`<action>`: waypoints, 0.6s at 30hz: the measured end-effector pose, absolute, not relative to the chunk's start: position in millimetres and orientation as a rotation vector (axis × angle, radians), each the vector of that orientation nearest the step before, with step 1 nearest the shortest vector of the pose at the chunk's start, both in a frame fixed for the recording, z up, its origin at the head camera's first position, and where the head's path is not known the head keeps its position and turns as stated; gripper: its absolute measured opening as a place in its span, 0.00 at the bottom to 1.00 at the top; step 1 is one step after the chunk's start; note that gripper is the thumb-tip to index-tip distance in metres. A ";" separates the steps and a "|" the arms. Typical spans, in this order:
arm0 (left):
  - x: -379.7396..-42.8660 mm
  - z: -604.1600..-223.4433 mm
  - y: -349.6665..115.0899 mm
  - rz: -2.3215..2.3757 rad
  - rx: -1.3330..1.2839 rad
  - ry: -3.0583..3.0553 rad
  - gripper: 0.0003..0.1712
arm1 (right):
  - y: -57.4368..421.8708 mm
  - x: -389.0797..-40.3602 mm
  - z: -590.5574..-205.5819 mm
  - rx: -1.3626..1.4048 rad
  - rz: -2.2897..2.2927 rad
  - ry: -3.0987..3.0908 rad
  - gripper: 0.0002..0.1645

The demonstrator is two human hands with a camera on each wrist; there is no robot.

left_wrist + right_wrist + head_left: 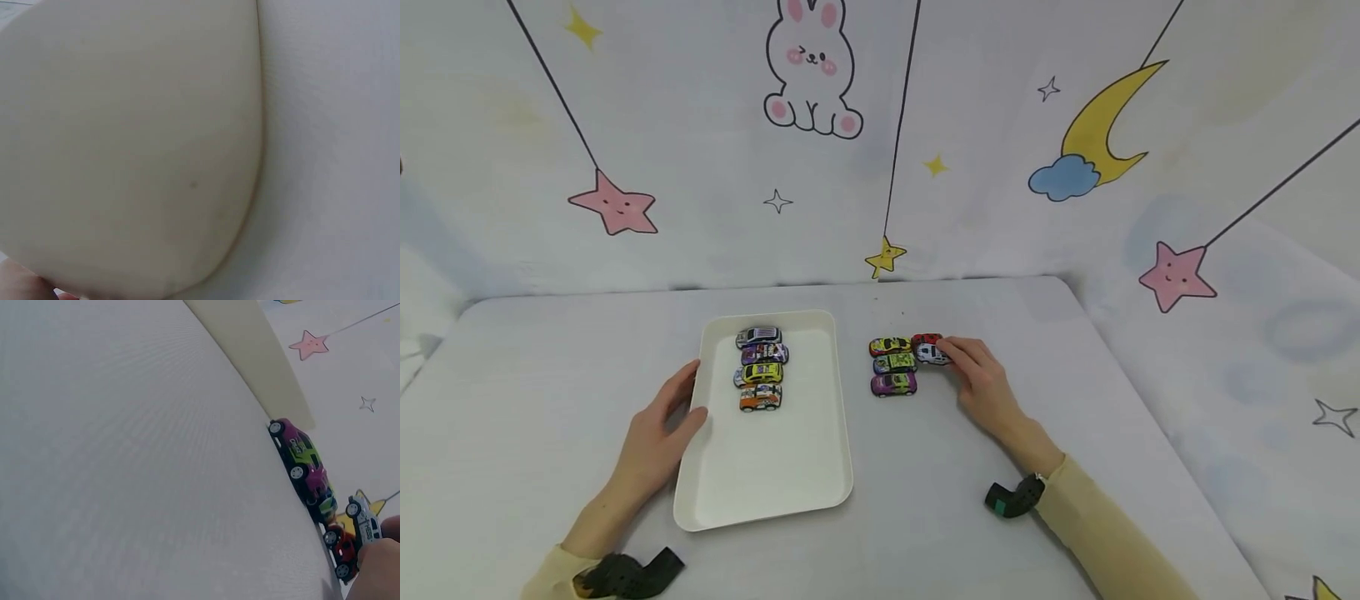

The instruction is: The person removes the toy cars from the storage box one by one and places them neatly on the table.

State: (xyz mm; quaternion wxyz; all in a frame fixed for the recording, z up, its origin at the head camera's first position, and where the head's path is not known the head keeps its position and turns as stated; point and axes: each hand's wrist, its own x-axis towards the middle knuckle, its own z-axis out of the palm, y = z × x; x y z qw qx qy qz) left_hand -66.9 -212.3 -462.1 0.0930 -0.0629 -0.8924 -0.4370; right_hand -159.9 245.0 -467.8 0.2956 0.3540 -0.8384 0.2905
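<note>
My right hand (987,392) pinches a white toy car (367,520) between thumb and fingers. In the right wrist view that car is tilted, just above a red toy car (342,552). To their left in the head view stand a yellow toy car (891,346), a green one (894,363) and a purple one (893,384). My left hand (655,437) rests at the left rim of a white tray (844,417), thumb over the edge and fingers relaxed. Inside are silver (758,337), purple-white (764,354), yellow (758,374) and orange-white toy cars (761,397) in a column.
A white cloth (940,517) covers the table. Behind it hangs a white backdrop (700,108) printed with a rabbit, stars and a moon. Black wrist devices (1015,497) sit on both arms. In the left wrist view, my wrist (137,144) fills much of the frame.
</note>
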 end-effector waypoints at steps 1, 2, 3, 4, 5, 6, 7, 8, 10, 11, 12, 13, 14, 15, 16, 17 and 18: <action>-66.9 -461.9 -212.5 -1.300 -0.188 -2.648 0.37 | 244.9 -160.4 -468.0 0.949 0.769 -2.229 0.28; -66.9 -461.9 -212.3 -1.303 -0.189 -2.646 0.37 | 244.9 -160.7 -468.1 0.952 0.766 -2.229 0.28; -67.1 -462.2 -212.6 -1.307 -0.192 -2.643 0.37 | 244.9 -161.0 -468.3 0.952 0.765 -2.231 0.27; -67.3 -462.4 -212.9 -1.311 -0.196 -2.641 0.37 | 244.9 -161.2 -468.4 0.953 0.762 -2.233 0.27; -67.2 -462.4 -212.8 -1.311 -0.194 -2.642 0.37 | 244.8 -161.2 -468.2 0.952 0.768 -2.238 0.27; -67.1 -462.3 -212.8 -1.310 -0.193 -2.643 0.37 | 244.7 -161.1 -468.0 0.949 0.774 -2.244 0.27; -66.9 -462.2 -212.8 -1.309 -0.191 -2.643 0.37 | 244.8 -161.1 -468.0 0.948 0.779 -2.251 0.26; -66.8 -462.1 -212.9 -1.308 -0.190 -2.644 0.37 | 244.9 -161.0 -467.9 0.947 0.785 -2.257 0.26; -66.3 -461.7 -212.6 -1.299 -0.185 -2.646 0.37 | 245.1 -160.7 -467.8 0.944 0.790 -2.273 0.25; -66.2 -461.3 -212.3 -1.295 -0.182 -2.646 0.37 | 245.2 -160.7 -467.7 0.943 0.791 -2.278 0.24; -66.4 -461.4 -212.4 -1.295 -0.184 -2.644 0.37 | 245.5 -160.7 -467.7 0.941 0.789 -2.283 0.24; -66.5 -461.7 -212.5 -1.293 -0.184 -2.641 0.37 | 245.6 -160.7 -467.9 0.940 0.789 -2.287 0.24; -66.5 -461.9 -212.6 -1.292 -0.187 -2.640 0.37 | 245.7 -160.7 -468.1 0.938 0.789 -2.292 0.24; -66.5 -461.9 -212.6 -1.291 -0.188 -2.638 0.37 | 245.9 -160.7 -468.4 0.934 0.790 -2.298 0.24; -66.5 -461.8 -212.5 -1.292 -0.190 -2.636 0.37 | 246.0 -160.7 -468.6 0.933 0.793 -2.304 0.24; -66.5 -461.7 -212.4 -1.293 -0.190 -2.637 0.37 | 246.0 -160.6 -468.6 0.931 0.796 -2.313 0.24; -66.3 -461.5 -212.3 -1.295 -0.190 -2.639 0.37 | 246.1 -160.5 -468.8 0.930 0.798 -2.321 0.24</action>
